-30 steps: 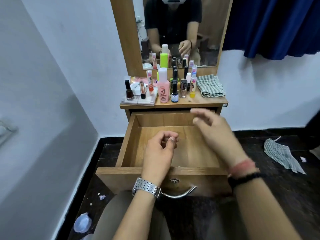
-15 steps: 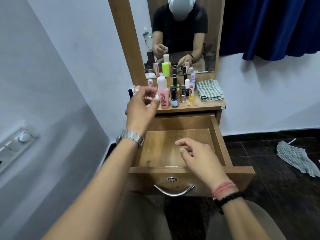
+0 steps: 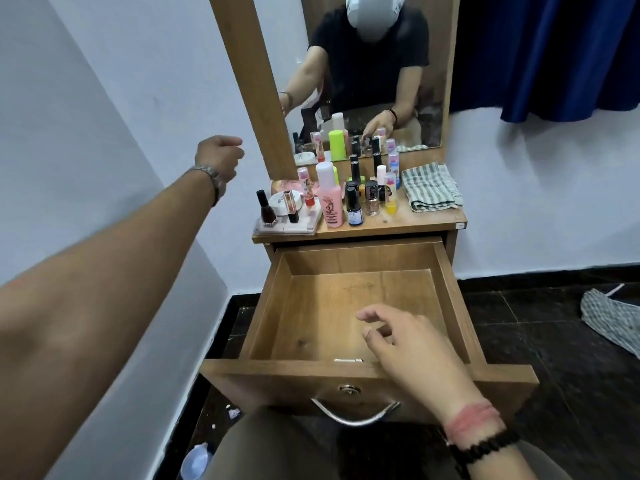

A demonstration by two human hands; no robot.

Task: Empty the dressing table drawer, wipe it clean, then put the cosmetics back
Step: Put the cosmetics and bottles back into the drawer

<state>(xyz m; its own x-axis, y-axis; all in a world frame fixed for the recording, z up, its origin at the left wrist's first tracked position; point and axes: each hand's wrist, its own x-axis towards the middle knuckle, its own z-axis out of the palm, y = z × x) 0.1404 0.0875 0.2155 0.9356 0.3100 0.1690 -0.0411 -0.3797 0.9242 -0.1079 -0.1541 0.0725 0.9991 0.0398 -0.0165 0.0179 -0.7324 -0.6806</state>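
The drawer (image 3: 349,306) in front of you is pulled well out of the dressing table, and its wooden floor shows bare except for a small pale sliver lying against the inside of the front panel. A curved metal handle (image 3: 355,412) hangs on that panel, below a round lock.

Your right hand (image 3: 408,344) hovers over the near right part of the drawer, fingers loosely spread and relaxed, gripping nothing. Your left hand (image 3: 220,157) is stretched out to the left of the mirror frame, off the tabletop's edge, fingers curled in; whether it pinches anything you cannot tell from this angle.

The cosmetics (image 3: 346,199) all stand on the tabletop (image 3: 398,221) above the drawer: a pink bottle (image 3: 330,199) with a white cap at the front, dark nail polish bottles around it, a dark red one (image 3: 266,209) at the left standing on a flat clear case (image 3: 294,225). At the right end lies a folded checked cloth (image 3: 431,187). A second checked cloth (image 3: 613,317) lies on the dark floor at your far right, and a blue curtain (image 3: 554,46) hangs above it.
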